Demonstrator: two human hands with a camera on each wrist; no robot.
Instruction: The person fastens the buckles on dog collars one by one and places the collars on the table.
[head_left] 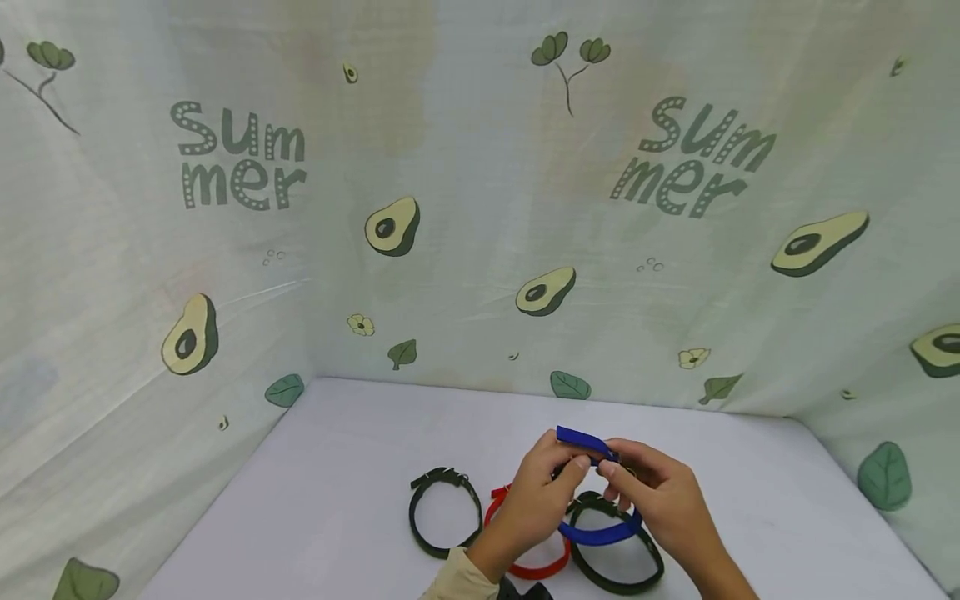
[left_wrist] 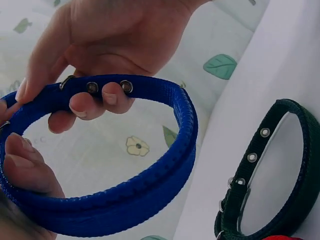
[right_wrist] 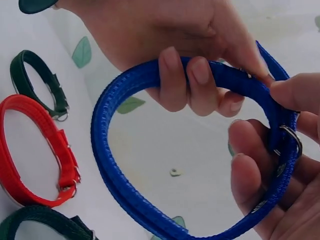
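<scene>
A blue collar [head_left: 600, 535] with metal eyelets hangs between my two hands above the table. My left hand [head_left: 542, 490] grips its upper part, with the strap's free end [head_left: 576, 438] sticking up beside it. In the right wrist view, the left hand [right_wrist: 185, 75] has fingers curled round the band. My right hand [head_left: 667, 496] holds the collar near its metal ring [right_wrist: 292, 141], thumb and fingers on the strap. From the left wrist view, fingers of the right hand [left_wrist: 117, 45] wrap over the eyelets [left_wrist: 126, 86]. Fingers partly cover the buckle area.
On the white table [head_left: 360, 467] lie a dark green collar [head_left: 415, 521] at the left, a red collar [head_left: 542, 573] in the middle and another dark green collar [head_left: 622, 588] at the right. A printed cloth [head_left: 465, 167] hangs behind and at the sides.
</scene>
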